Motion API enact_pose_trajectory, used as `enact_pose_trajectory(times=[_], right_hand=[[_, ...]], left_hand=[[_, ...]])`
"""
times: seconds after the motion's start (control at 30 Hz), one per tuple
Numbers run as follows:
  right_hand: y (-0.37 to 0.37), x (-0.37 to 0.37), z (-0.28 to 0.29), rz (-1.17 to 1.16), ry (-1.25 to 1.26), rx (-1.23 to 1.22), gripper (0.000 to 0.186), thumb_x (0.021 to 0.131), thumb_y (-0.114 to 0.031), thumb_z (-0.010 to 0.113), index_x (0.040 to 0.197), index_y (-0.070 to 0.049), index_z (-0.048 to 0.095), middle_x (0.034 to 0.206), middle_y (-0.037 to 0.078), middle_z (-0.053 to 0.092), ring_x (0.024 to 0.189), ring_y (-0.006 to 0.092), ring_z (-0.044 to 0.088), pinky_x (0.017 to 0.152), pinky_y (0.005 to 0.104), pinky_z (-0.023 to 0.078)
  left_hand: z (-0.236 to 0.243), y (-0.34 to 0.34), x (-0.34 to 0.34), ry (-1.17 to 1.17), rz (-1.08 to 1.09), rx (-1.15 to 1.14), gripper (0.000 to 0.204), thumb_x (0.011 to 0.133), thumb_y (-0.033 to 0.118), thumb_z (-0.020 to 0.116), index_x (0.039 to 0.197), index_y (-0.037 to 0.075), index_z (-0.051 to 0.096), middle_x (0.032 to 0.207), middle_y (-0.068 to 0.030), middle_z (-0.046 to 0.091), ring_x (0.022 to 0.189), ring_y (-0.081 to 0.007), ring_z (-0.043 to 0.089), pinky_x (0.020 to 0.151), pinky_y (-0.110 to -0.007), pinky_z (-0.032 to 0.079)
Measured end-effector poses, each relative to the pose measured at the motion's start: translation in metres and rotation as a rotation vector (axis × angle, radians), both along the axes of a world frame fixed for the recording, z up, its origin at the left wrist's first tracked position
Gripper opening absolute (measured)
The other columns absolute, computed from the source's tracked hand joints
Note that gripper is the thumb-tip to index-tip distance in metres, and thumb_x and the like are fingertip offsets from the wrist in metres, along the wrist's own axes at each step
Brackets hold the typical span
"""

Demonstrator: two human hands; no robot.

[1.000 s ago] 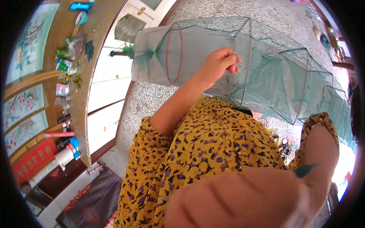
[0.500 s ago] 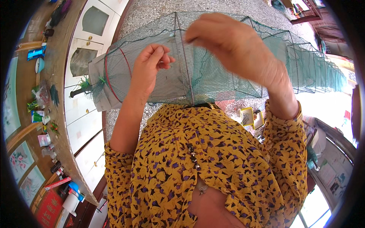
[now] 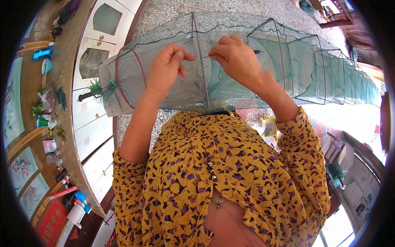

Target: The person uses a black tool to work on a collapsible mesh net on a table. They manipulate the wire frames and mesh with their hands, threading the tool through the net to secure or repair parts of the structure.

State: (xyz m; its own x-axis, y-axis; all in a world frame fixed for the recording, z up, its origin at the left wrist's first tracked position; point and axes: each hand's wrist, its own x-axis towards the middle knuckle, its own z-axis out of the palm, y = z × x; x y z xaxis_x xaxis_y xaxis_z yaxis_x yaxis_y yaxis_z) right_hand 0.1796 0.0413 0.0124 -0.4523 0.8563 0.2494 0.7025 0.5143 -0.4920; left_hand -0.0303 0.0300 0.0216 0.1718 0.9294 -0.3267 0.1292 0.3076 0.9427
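Note:
A long green mesh fish trap (image 3: 230, 86) with dark square frame bars stretches across in front of my body. Over its left part is my left hand (image 3: 166, 68), thumb and forefinger drawn together and the other fingers curled. Whatever it pinches is too fine to make out. Just right of one upright frame bar (image 3: 201, 61), my right hand (image 3: 236, 57) is closed on a slim dark stick-like tool (image 3: 257, 52); its dark end pokes out behind the knuckles, and the rest is mostly hidden. A small gap separates the two hands.
Red cord rings (image 3: 118, 78) circle the trap's gathered left end, beside a dark handle-like rod (image 3: 88, 95). A wooden counter (image 3: 68, 123) with bottles and packets runs along the left, by white cabinets (image 3: 92, 119). A yellow-edged box (image 3: 269, 126) lies on the speckled floor at right.
My right hand has come down and inward from a raised, blurred position, with its fingers now near the frame bar. The left hand has shifted slightly right and stays pinched.

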Motion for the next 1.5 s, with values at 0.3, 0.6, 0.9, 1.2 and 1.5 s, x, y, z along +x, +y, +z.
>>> enact_pose_trajectory(times=[0.3, 0.6, 0.9, 1.2, 1.5], right_hand=[[-0.006, -0.011, -0.004, -0.084, 0.159, -0.117, 0.005, 0.077, -0.008, 0.063, 0.082, -0.008, 0.062, 0.081, 0.007, 0.056, 0.084, 0.0305, 0.054, 0.074, 0.0401, 0.046], [-0.008, -0.047, -0.019, -0.114, 0.512, -0.113, 0.013, 0.074, -0.006, 0.067, 0.086, -0.005, 0.061, 0.092, 0.013, 0.051, 0.083, 0.0311, 0.053, 0.071, 0.0382, 0.046], [-0.006, -0.039, -0.006, -0.058, 0.551, -0.246, 0.011, 0.074, -0.008, 0.071, 0.08, -0.004, 0.062, 0.095, 0.011, 0.048, 0.079, 0.0258, 0.054, 0.062, 0.0338, 0.047], [-0.004, -0.035, -0.014, 0.039, 0.567, -0.182, 0.011, 0.073, -0.007, 0.071, 0.08, -0.004, 0.062, 0.095, 0.01, 0.05, 0.082, 0.0243, 0.054, 0.064, 0.0344, 0.047], [-0.006, -0.043, -0.011, -0.12, 0.512, -0.251, 0.008, 0.074, -0.006, 0.069, 0.08, -0.005, 0.064, 0.097, 0.011, 0.05, 0.081, 0.0245, 0.055, 0.064, 0.034, 0.047]], left_hand=[[-0.007, 0.0, 0.005, 0.082, -0.021, -0.004, 0.014, 0.096, 0.015, 0.044, 0.089, 0.006, 0.053, 0.096, -0.0092, 0.068, 0.052, -0.0055, 0.046, 0.048, -0.019, 0.038], [-0.023, 0.002, -0.006, -0.164, 0.207, -0.202, 0.014, 0.096, 0.015, 0.043, 0.092, 0.006, 0.053, 0.085, -0.0056, 0.064, 0.054, -0.0076, 0.05, 0.044, -0.02, 0.033], [-0.003, 0.028, 0.006, 0.16, 0.091, 0.031, 0.015, 0.096, 0.011, 0.041, 0.089, 0.004, 0.052, 0.079, -0.0074, 0.061, 0.055, -0.0101, 0.052, 0.048, -0.023, 0.041], [-0.008, 0.035, 0.0, 0.165, 0.061, -0.023, 0.014, 0.096, 0.01, 0.04, 0.089, 0.003, 0.051, 0.076, -0.0061, 0.058, 0.056, -0.0122, 0.055, 0.052, -0.024, 0.044], [0.016, 0.018, 0.005, 0.001, 0.151, -0.015, 0.015, 0.097, 0.012, 0.039, 0.094, 0.003, 0.051, 0.087, -0.0077, 0.058, 0.069, -0.0159, 0.062, 0.06, -0.027, 0.05]])
